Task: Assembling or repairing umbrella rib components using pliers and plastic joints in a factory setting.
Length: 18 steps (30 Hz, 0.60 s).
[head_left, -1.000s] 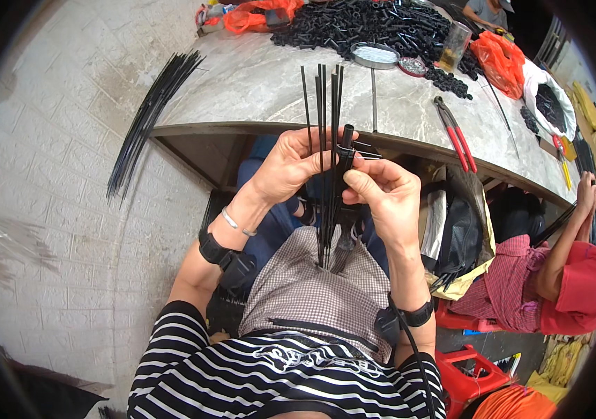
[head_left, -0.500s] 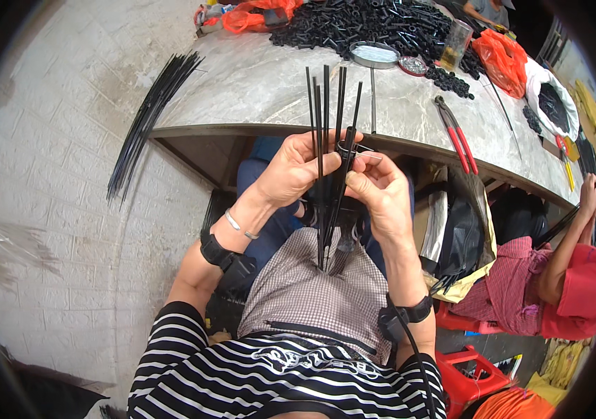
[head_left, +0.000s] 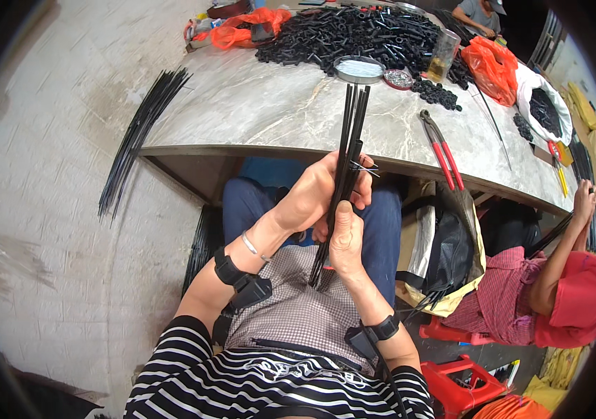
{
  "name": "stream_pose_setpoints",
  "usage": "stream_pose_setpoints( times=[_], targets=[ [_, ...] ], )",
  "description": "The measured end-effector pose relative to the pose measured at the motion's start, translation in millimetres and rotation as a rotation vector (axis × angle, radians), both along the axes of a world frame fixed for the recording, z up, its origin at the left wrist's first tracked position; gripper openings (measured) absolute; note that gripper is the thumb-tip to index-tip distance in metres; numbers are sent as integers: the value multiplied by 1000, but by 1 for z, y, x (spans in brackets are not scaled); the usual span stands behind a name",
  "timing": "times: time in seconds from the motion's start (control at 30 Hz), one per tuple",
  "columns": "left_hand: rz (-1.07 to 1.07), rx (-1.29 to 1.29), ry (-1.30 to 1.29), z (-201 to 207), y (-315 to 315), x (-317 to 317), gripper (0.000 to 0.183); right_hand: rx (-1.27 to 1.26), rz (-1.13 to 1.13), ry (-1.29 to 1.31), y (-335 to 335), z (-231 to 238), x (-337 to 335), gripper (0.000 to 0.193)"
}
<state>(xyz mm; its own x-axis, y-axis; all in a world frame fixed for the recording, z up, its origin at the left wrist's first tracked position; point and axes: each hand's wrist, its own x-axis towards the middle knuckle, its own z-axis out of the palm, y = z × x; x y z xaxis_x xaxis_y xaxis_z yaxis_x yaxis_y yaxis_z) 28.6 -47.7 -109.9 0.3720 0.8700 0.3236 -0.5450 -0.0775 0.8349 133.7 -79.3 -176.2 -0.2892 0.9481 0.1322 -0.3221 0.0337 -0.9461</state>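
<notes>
A bundle of thin black rods (head_left: 349, 129) stands nearly upright over my lap, its tops gathered close together. My left hand (head_left: 315, 192) wraps round the rods from the left, with fingertips showing on their far right side. Lower down, my right hand (head_left: 346, 241) grips the same bundle, thumb pressed along it. A short, thicker black tube (head_left: 356, 150) sits among the rods near the top of my grip. Beside the tube, thin pale wire-like pieces (head_left: 368, 169) stick out to the right. The lower rod ends reach down to my checked apron (head_left: 284, 269).
Ahead is a stone-topped table (head_left: 242, 105) with a heap of black tubes (head_left: 354, 35), a round dish (head_left: 359, 68) and red-handled cutters (head_left: 443, 153). More black rods (head_left: 141, 143) overhang its left edge. A bag (head_left: 448, 244) hangs at right, near a co-worker's red sleeve (head_left: 584, 300).
The spread rod tops have come together into a tight bundle. My right hand has moved down and left onto the rods, and my left hand now reaches further round them.
</notes>
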Motion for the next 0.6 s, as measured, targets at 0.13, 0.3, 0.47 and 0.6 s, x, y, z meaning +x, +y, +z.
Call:
stream_pose_setpoints(
  times=[0.13, 0.3, 0.47, 0.6],
  targets=[
    [78, -17, 203, 4, 1, 4, 43, -14, -55, -12, 2, 2, 0, 64],
    [30, -75, 174, 0, 10, 7, 43, -21, -28, 26, 10, -7, 5, 54],
    [84, 19, 260, 2, 10, -6, 41, 14, 118, -25, 11, 10, 15, 44],
    [512, -4, 214, 9, 14, -18, 30, 64, 169, -293, 12, -7, 80, 35]
  ],
)
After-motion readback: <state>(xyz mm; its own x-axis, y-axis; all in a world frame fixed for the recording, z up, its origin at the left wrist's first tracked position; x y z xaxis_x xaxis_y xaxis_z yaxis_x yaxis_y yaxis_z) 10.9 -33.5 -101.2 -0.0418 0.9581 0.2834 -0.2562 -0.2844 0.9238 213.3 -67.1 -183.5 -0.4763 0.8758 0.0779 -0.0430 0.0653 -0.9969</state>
